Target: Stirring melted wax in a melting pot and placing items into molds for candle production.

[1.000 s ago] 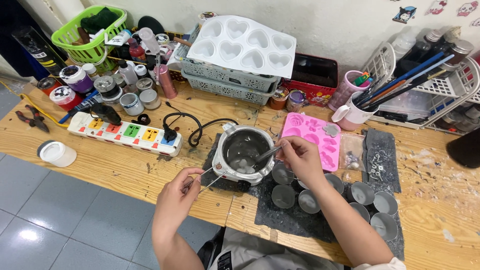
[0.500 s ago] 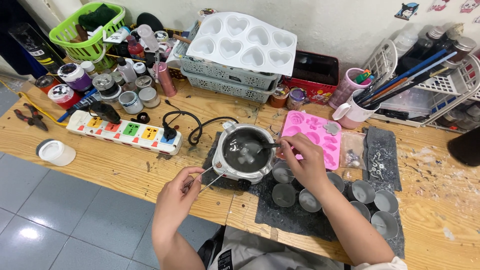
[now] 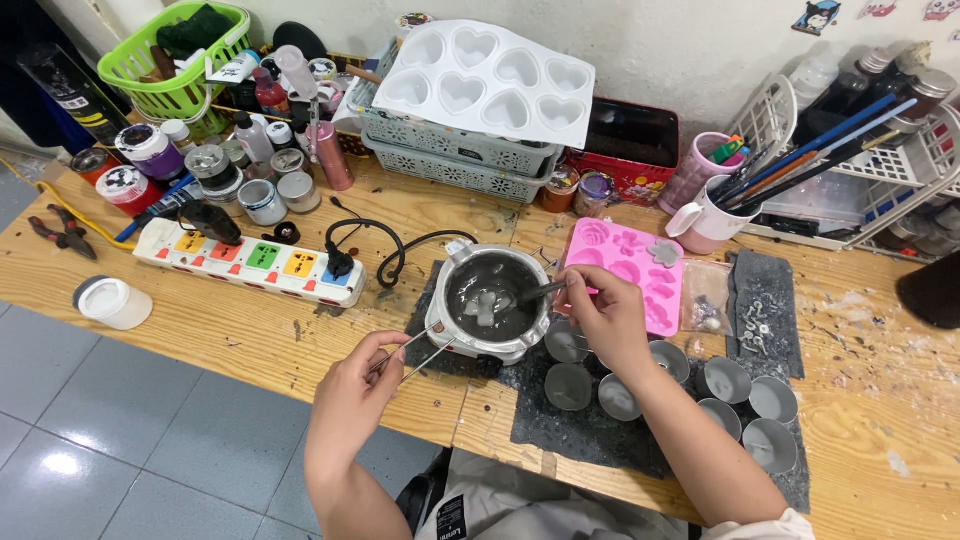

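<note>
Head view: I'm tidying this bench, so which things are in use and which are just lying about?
In use: melting pot, spoon in right hand, tweezers in left hand.

Lying about: pink mould, white heart tray, power strip, pliers, green basket.

A small white melting pot [image 3: 492,305] of dark wax stands upright on the table, a spoon [image 3: 530,294] dipped inside.

Grey wax fills the white melting pot [image 3: 488,300]; beside it a pink mould [image 3: 628,262] (flower-patterned), green basket [image 3: 150,55], pale wooden worktop [image 3: 200,320].
</note>
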